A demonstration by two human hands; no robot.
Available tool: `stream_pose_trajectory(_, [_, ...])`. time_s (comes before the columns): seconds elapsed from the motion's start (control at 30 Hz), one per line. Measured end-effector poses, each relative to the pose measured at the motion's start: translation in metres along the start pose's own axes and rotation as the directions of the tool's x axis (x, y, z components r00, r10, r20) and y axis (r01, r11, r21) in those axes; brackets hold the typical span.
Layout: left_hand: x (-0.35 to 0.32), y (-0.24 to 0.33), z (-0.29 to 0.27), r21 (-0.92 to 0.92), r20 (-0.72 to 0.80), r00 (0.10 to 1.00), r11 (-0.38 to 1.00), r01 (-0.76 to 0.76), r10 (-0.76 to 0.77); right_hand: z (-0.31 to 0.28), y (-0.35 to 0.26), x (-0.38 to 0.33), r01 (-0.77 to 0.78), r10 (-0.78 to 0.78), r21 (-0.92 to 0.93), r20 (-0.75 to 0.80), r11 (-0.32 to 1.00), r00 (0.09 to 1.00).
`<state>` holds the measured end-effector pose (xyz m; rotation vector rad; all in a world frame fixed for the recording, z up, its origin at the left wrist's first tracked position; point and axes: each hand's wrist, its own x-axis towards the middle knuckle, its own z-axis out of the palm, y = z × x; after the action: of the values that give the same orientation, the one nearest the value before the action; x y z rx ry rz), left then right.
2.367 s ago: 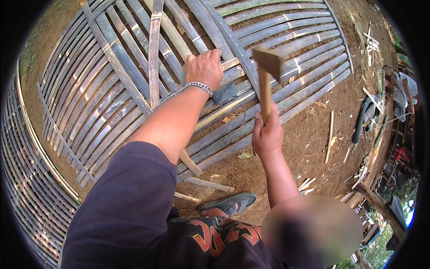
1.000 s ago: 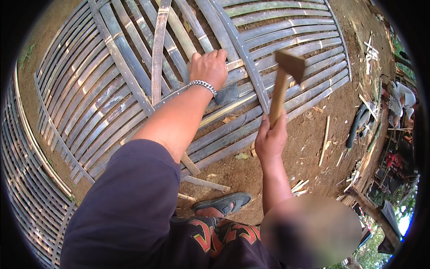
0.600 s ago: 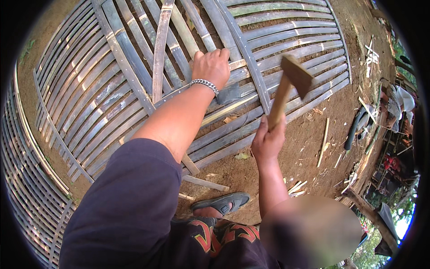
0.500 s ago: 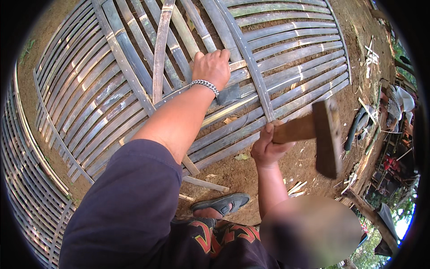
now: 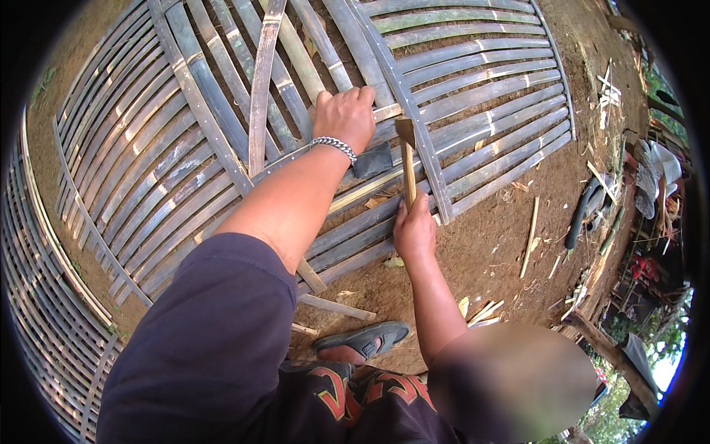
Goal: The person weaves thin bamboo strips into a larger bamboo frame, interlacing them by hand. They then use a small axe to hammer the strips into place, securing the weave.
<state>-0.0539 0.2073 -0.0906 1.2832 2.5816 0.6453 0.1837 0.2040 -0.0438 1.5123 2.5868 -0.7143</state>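
Reaching across the bamboo panel (image 5: 203, 144), my left hand (image 5: 344, 117) is closed over a pale bamboo crosspiece (image 5: 386, 112) at the ends of several lengthwise slats. Its fingertips are hidden on the far side, so a nail between them cannot be made out. My right hand (image 5: 416, 231) grips the wooden handle of a hammer (image 5: 408, 166). The handle points away from me, and its dark head is just right of my left hand, over or against the crosspiece; contact cannot be told. A dark flat block (image 5: 373, 160) lies below my left wrist.
One loose-looking slat (image 5: 264, 89) lies slanted over the others. Another slatted panel (image 5: 55, 311) stands at the left. Bamboo offcuts (image 5: 484, 314) litter the dirt by my sandalled foot (image 5: 362, 342). Tools and cloths (image 5: 654, 174) lie at the far right.
My right hand has swung the hammer left and away from me, from out over the dirt to beside my left hand. My left hand keeps its grip.
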Motion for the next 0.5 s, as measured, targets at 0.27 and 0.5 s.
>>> stream_pose_trajectory(0.27, [-0.001, -0.002, -0.001, 0.001, 0.004, 1.000, 1.000, -0.007, 0.007, -0.007, -0.005, -0.004, 0.444, -0.239, 0.414, -0.459, 0.794, 0.856])
stream_pose_trajectory(0.5, [-0.001, -0.002, -0.002, -0.002, 0.007, 1.000, 1.000, -0.014, 0.014, -0.023, -0.005, 0.002, 0.195, -0.116, 0.289, -0.268, 0.937, 0.956])
